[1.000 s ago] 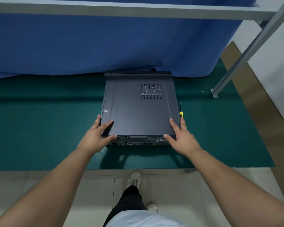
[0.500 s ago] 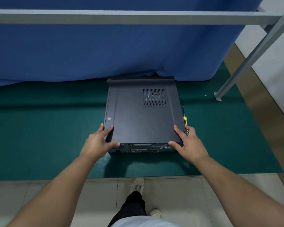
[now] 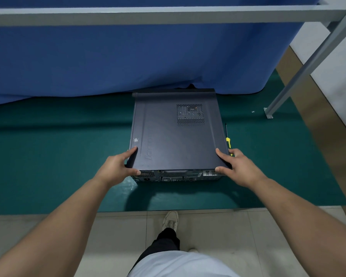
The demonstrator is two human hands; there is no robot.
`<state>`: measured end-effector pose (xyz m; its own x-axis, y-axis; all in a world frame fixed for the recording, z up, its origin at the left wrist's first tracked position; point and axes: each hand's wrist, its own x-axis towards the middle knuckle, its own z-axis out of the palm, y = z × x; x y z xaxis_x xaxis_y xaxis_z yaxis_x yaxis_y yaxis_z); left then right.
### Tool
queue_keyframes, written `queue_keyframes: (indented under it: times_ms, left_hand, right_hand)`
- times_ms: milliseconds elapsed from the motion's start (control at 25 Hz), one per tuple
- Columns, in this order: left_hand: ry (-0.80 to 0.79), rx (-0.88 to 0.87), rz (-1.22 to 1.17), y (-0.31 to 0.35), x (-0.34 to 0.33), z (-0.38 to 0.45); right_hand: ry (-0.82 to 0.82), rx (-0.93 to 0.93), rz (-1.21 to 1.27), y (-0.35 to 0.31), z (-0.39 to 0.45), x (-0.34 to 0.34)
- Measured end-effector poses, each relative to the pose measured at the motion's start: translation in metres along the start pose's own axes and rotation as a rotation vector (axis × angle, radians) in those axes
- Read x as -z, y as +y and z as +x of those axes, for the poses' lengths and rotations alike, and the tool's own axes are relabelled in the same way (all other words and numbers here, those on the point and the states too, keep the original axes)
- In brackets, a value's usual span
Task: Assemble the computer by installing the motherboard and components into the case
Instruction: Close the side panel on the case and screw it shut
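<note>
On the green bench mat: case (image 3: pixel 174 134) lies flat, near edge toward the person
Hands: left hand (image 3: pixel 116 166) and right hand (image 3: pixel 238 166) grip its near corners
Change: fingers now curl round the edges — likely a lift or slide
Beside it: screwdriver (image 3: pixel 227 139) — untouched

Matt metal case (image 3: pixel 174 136) – smooth green mat (image 3: pixel 58 146) (blue cloth (image 3: pixel 128 56) behind)

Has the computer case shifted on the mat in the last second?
No. The computer case sits just as before beside the screwdriver, far end at the blue curtain.
</note>
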<state>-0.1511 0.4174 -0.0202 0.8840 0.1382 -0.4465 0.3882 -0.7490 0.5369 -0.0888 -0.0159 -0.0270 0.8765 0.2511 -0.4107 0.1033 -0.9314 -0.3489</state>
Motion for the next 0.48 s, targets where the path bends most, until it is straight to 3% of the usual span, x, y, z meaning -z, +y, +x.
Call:
queue_keyframes:
  times_ms: [360, 480]
  left_hand:
    - [-0.045, -0.023, 0.008, -0.005, 0.001, 0.000]
    - [-0.034, -0.031, -0.140, -0.004, -0.002, 0.012]
  right_hand:
    - [0.018, 0.007, 0.063, -0.005, -0.008, -0.003]
    - [0.000, 0.002, 0.186, -0.013, 0.001, -0.008]
